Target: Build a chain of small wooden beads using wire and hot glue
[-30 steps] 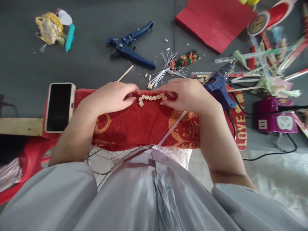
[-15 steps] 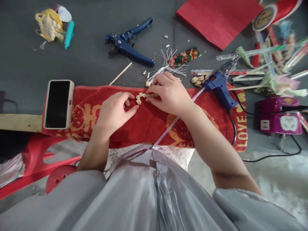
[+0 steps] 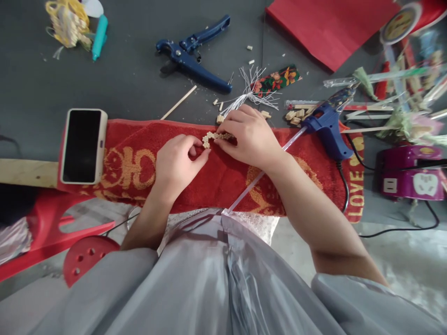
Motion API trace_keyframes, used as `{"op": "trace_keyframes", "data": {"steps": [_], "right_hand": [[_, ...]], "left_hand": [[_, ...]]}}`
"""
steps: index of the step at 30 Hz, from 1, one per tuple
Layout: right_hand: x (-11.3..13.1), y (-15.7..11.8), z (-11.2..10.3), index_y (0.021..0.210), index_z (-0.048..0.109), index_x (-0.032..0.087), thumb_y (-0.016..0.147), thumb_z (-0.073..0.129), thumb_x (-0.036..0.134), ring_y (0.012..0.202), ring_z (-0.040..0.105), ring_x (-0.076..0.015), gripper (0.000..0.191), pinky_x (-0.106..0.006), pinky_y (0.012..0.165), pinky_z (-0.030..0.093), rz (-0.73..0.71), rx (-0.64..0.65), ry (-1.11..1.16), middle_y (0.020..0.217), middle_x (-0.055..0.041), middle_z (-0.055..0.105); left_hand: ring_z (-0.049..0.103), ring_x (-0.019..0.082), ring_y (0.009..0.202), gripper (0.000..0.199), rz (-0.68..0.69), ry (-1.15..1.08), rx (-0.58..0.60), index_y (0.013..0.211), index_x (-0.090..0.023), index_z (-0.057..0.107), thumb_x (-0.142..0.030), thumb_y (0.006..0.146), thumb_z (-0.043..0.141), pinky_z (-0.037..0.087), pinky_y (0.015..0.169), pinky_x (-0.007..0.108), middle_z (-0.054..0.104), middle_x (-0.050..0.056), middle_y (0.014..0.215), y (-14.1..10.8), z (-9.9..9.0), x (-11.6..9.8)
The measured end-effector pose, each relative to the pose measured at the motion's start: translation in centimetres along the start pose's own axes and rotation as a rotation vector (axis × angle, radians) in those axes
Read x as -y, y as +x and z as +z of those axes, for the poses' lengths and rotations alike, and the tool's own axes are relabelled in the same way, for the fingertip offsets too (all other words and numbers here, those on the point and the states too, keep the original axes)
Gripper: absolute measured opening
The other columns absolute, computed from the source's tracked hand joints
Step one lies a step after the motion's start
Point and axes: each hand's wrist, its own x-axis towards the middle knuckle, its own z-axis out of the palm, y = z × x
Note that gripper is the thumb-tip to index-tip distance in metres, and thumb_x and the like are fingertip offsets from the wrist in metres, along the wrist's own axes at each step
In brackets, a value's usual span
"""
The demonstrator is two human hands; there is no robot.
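Observation:
A curved chain of small pale wooden pieces (image 3: 208,137) is held over the red towel (image 3: 223,181). My right hand (image 3: 249,135) is closed on the chain's right part, which its fingers partly hide. At the chain's left end, the thumb and fingertips of my left hand (image 3: 181,160) close around the last pieces. Just beyond my right hand lie a bundle of white wires (image 3: 244,95) and a few loose wooden bits (image 3: 220,119). A blue glue gun (image 3: 328,128) with a clear glue stick (image 3: 244,193) rests to the right, its stick passing under my right forearm.
Blue cutters (image 3: 195,60) and a thin wooden stick (image 3: 179,102) lie on the grey table. A phone-like device (image 3: 84,146) sits at left. Rightward are a purple power socket (image 3: 408,172), cables, red paper (image 3: 331,28) and a ribbon spool (image 3: 401,23). A red stool (image 3: 89,256) stands below.
The view has shifted slightly, so most table items appear a little further right. Both hands stay at the wooden chain, and its left end looks turned slightly.

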Motion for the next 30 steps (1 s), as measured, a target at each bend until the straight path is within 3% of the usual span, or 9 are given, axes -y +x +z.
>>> {"op": "trace_keyframes", "data": {"steps": [30], "right_hand": [[0.29,-0.51,-0.52,0.087,0.074,0.022,0.094,0.054,0.029,0.09,0.055,-0.0265,0.022,-0.043,0.081,0.039,-0.029,-0.026,-0.057,0.089,-0.0091,0.066]], "left_hand": [[0.059,0.014,0.067,0.007,-0.043,-0.045,0.007,0.086,-0.021,0.07,-0.028,0.086,0.07,0.045,0.067,0.029,0.065,-0.001,0.071,-0.19,0.18,-0.41]]}}
